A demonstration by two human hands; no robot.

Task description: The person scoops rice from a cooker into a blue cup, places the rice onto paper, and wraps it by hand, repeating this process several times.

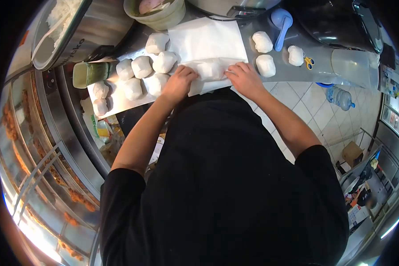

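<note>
A white paper sheet (206, 37) lies on the metal counter, its near part folded over a rounded lump (209, 70). My left hand (180, 83) is closed on the paper at the left end of the lump. At the right end, my right hand (245, 79) pinches the same paper between its fingers. Several white paper-wrapped bundles (141, 67) are grouped left of my left hand. More wrapped bundles, one of them close by (265, 65), lie right of my right hand. What the paper covers is hidden.
Beyond the sheet are a bowl (159, 17) and a blue scoop (281, 29). Yellow-handled scissors (309, 62) lie at the right, near a clear plastic container (352, 64). A green container (89, 74) and a rice cooker (86, 33) are at the left.
</note>
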